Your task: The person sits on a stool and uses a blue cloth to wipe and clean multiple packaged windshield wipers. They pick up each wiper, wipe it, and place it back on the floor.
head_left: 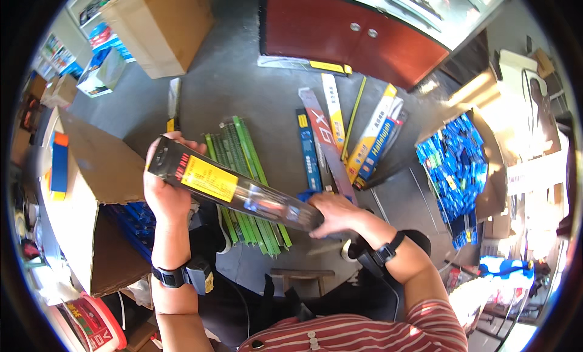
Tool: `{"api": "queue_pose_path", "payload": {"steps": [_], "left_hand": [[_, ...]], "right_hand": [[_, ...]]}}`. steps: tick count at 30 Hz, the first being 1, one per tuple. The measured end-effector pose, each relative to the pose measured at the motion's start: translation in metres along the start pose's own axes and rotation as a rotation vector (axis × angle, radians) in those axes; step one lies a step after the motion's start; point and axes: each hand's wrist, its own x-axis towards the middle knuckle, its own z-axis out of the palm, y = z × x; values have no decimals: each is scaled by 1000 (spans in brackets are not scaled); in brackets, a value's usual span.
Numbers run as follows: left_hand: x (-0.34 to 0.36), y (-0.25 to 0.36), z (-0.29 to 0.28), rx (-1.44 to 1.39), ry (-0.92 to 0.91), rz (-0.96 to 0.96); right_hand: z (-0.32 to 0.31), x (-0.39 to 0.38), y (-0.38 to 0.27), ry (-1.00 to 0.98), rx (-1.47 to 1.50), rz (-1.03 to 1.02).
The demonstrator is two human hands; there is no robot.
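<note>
A long narrow black package (267,200) with a yellow label and a clear window lies slantwise across both hands, above the floor. My left hand (167,185) is closed around its upper left end, thumb along the near edge. At the lower right end my right hand (335,213) grips it, fingers over the far side. What is inside the window is blurred. Below the package lies a bundle of long green packages (243,151), partly hidden by it. Beyond my right hand, a blue package (308,148) and a mauve package (328,142) lie on the floor.
An open carton (495,170) full of blue packages stands at right. Another carton (79,200) with blue packages is close on my left. Yellow-and-white packages (371,133) fan out ahead. A red-brown cabinet (316,27) and a tall carton (155,27) stand farther off. A wooden stool (302,273) is near my legs.
</note>
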Motion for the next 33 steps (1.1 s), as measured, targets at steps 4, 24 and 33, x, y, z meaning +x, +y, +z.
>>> {"api": "queue_pose_path", "payload": {"steps": [4, 24, 33], "left_hand": [[-4, 0, 0, 12, 54, 168], [-27, -6, 49, 327, -206, 548], [-49, -13, 75, 249, -173, 416]], "right_hand": [[4, 5, 12, 254, -53, 126], [-28, -10, 48, 707, 78, 663], [62, 21, -18, -189, 1475, 479]]}}
